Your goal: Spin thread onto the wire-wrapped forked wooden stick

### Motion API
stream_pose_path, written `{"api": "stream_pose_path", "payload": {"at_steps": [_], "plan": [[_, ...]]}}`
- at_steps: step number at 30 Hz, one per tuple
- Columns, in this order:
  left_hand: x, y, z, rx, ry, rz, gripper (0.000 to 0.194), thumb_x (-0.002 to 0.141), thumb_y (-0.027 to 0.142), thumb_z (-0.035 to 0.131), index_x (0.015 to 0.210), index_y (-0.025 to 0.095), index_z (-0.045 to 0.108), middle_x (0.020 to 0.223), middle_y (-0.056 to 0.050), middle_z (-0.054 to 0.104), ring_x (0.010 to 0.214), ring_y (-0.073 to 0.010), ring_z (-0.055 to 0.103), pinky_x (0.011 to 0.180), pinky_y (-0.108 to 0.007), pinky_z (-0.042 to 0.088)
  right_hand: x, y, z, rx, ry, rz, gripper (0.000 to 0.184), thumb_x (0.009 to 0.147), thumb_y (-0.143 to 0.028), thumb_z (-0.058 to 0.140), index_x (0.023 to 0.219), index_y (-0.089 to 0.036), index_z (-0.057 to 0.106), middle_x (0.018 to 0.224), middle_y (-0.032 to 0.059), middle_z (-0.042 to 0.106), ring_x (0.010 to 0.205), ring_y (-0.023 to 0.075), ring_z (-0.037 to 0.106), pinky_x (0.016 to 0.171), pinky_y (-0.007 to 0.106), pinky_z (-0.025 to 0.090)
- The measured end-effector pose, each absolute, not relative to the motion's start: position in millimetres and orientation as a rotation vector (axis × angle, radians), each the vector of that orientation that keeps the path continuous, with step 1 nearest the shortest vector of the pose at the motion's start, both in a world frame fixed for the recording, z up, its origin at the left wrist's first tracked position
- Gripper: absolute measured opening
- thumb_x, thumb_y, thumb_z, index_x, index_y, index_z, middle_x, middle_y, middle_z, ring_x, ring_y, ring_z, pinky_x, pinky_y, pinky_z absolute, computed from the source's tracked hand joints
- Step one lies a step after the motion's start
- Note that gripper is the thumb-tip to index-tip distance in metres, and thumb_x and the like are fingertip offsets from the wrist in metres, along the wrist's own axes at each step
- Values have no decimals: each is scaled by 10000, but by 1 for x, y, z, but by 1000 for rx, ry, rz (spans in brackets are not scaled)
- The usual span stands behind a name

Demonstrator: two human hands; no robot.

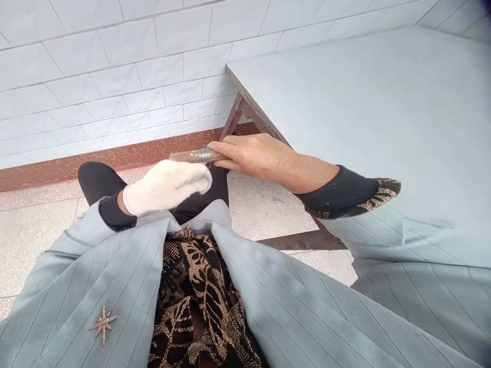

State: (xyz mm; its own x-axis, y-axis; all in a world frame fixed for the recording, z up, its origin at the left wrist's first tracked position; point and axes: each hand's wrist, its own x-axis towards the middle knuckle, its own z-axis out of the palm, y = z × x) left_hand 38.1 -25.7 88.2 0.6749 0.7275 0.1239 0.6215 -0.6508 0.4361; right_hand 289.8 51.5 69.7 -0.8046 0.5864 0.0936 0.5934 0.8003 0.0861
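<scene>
A short brown rod, apparently wooden, lies level in front of my knees. Thin silvery wire is wound in several tight turns around it. My bare right hand grips the rod's right part just beside the turns, thumb and fingers closed on it. My left hand wears a white knit glove and sits just below the rod, partly overlapping it. Its fingers are curled together and point right. Whatever they hold, if anything, is hidden. The rod's left end shows above the glove.
To my right stands a table with a pale grey top and a reddish-brown frame. White wall tiles rise ahead above a red-brown skirting. My dark-clothed knee is at left, over the speckled floor.
</scene>
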Motion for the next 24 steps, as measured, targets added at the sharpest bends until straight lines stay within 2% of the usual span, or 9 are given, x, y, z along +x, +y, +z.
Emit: {"api": "stream_pose_path", "payload": {"at_steps": [5,10,13,15,16,19,24], "plan": [[17,8,104,2284,1355,695,241,997,257,487,879,187,685,769,-13,685,729,-151,618,740,-284,493,284,40,70,-613,-3049,-194,358,1133,-357,463,1402,-190,631,1095,97,749,826,201,633,652,318,404],[13,38,62,2009,1311,897,276,1036,298,469,838,189,627,723,-14,611,638,-125,526,680,-276,461,282,32,77,-601,-2868,-161,449,1159,-411,398,1487,-171,588,1106,110,744,875,212,661,698,324,463],[30,23,26,2000,1218,756,288,1045,249,435,853,184,640,791,-22,646,718,-130,589,755,-292,497,285,36,82,-698,-2698,-115,512,1148,-459,410,1506,-138,588,1104,130,745,946,258,687,776,362,506],[45,5,10,2024,1114,616,270,1027,281,496,865,189,691,761,0,666,703,-135,612,757,-291,512,287,42,82,-826,-2639,-85,498,1121,-461,462,1505,-176,602,1146,133,751,1012,295,697,833,396,520],[51,-4,5,2049,1060,518,271,1024,266,476,902,191,705,767,7,680,701,-134,620,773,-290,517,289,45,81,-889,-2628,-70,477,1106,-450,485,1498,-210,611,1171,128,753,1043,309,697,857,413,523],[61,-22,5,2165,974,338,278,1033,255,454,1011,195,725,897,-6,766,807,-152,687,846,-302,524,292,54,75,-979,-2616,-38,435,1083,-438,509,1469,-278,633,1171,105,758,1060,326,697,878,446,532],[60,-24,20,2347,1003,219,312,1074,284,436,1134,208,732,1027,-20,817,910,-185,742,873,-322,528,296,61,68,-996,-2599,-60,443,1079,-451,507,1480,-298,614,1127,96,753,1044,322,687,831,434,530]]}}
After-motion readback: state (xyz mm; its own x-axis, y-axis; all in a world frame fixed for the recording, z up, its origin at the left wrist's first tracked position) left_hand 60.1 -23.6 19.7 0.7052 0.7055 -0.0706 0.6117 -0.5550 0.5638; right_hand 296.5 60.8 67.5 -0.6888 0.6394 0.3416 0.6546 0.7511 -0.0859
